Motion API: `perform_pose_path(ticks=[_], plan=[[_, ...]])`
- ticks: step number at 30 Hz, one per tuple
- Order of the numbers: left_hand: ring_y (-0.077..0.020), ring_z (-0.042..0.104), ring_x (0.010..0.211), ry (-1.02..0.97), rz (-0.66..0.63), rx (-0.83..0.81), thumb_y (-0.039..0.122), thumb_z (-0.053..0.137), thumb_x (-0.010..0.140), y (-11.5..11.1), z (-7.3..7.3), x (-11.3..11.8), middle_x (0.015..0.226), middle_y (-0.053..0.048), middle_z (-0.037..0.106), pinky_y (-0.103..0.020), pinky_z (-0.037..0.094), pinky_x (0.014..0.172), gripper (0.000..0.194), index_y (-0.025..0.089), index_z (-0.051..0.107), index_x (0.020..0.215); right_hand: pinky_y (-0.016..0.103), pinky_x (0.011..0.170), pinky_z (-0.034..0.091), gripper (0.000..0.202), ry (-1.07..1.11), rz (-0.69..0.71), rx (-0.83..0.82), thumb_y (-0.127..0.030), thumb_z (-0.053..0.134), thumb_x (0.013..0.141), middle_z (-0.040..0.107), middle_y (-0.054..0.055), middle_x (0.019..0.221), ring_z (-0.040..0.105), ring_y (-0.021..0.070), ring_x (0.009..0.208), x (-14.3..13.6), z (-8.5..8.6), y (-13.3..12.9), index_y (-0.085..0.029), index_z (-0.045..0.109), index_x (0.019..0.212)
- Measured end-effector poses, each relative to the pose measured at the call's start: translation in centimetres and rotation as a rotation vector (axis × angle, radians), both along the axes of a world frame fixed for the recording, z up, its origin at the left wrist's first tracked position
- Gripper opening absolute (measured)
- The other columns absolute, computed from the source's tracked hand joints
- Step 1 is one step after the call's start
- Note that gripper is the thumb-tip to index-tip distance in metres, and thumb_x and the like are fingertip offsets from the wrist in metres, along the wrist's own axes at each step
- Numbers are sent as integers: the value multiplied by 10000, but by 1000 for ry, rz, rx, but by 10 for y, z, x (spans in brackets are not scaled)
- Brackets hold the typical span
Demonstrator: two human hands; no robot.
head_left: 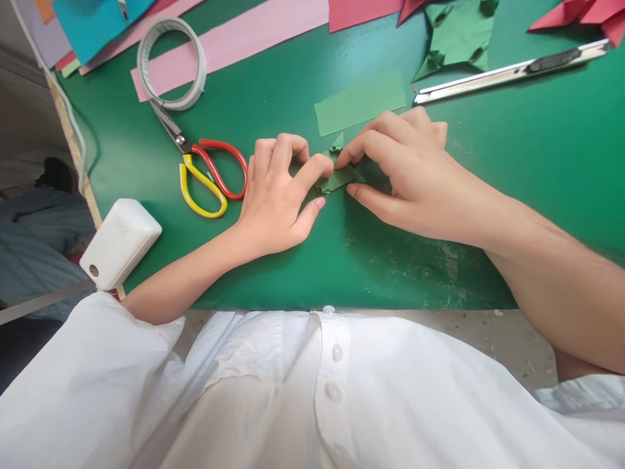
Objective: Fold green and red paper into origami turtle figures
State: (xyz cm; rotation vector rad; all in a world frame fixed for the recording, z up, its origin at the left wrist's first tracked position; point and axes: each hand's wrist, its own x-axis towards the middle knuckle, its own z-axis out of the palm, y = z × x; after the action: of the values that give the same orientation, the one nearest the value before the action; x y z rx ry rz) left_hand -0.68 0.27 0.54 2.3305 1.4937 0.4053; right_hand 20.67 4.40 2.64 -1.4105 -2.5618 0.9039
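Observation:
A small piece of folded green paper (336,174) with pointed corners lies on the green tabletop between my hands. My left hand (278,195) has its fingers bent, and the index fingertip presses the paper's left part down. The left thumb is held apart, just below the paper. At the paper's right side, my right hand (405,169) has index finger and thumb closing on its edge; part of the paper is hidden under the fingers. Just above lies a flat green paper strip (361,101).
Scissors (209,169) with red and yellow handles and a tape roll (195,91) lie at left, over a pink strip (263,32). A utility knife (508,73) lies upper right, below a folded green paper shape (459,36). A white box-like device (122,241) sits at the left edge.

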Motion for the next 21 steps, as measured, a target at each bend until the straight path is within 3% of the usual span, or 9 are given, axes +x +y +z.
perform_pose_path(ticks=[5, 9, 11, 14, 17, 21], plan=[[-385, 461, 1227, 11, -15, -32, 458, 512, 947, 2, 0, -3, 1293, -134, 532, -617, 342, 1053, 316, 312, 563, 1223, 528, 904, 404, 218, 41, 20, 27, -281, 516, 846, 586, 91, 1083, 481, 324, 1138, 4, -2, 2, -279, 576, 1056], [-381, 455, 1250, -21, -23, -30, 439, 494, 948, 3, -1, -6, 1326, -136, 542, -623, 332, 1079, 324, 306, 544, 1239, 506, 873, 430, 217, 68, 60, 111, -249, 487, 843, 618, 86, 997, 531, 278, 1001, 10, -5, 7, -284, 582, 1034], [-373, 460, 1254, -34, -26, -18, 420, 486, 951, 3, -1, -7, 1326, -131, 554, -618, 339, 1083, 317, 311, 540, 1244, 502, 878, 443, 210, 70, 129, 214, -292, 464, 886, 617, 92, 1046, 536, 261, 973, 12, -6, 12, -285, 603, 1045], [-365, 471, 1253, -40, -25, -2, 371, 474, 951, 3, 0, -7, 1327, -122, 566, -614, 353, 1076, 297, 321, 545, 1235, 515, 892, 445, 345, -12, 269, 334, -410, 337, 999, 623, 92, 1203, 533, 273, 1107, 14, -3, 20, -284, 657, 1021], [-360, 470, 1264, -32, -25, 3, 326, 471, 944, 3, 0, -7, 1341, -121, 568, -605, 362, 1072, 292, 313, 555, 1223, 554, 902, 427, 512, -72, 346, 312, -489, 228, 1049, 682, 34, 1216, 538, 271, 1201, 15, 1, 27, -284, 681, 924], [-361, 455, 1299, -34, -34, -10, 329, 465, 946, 2, 1, -7, 1382, -120, 560, -599, 350, 1088, 309, 305, 557, 1240, 562, 979, 406, 580, -24, 359, 191, -561, 209, 1058, 731, -23, 1149, 566, 213, 1223, 13, 3, 33, -296, 684, 859]])
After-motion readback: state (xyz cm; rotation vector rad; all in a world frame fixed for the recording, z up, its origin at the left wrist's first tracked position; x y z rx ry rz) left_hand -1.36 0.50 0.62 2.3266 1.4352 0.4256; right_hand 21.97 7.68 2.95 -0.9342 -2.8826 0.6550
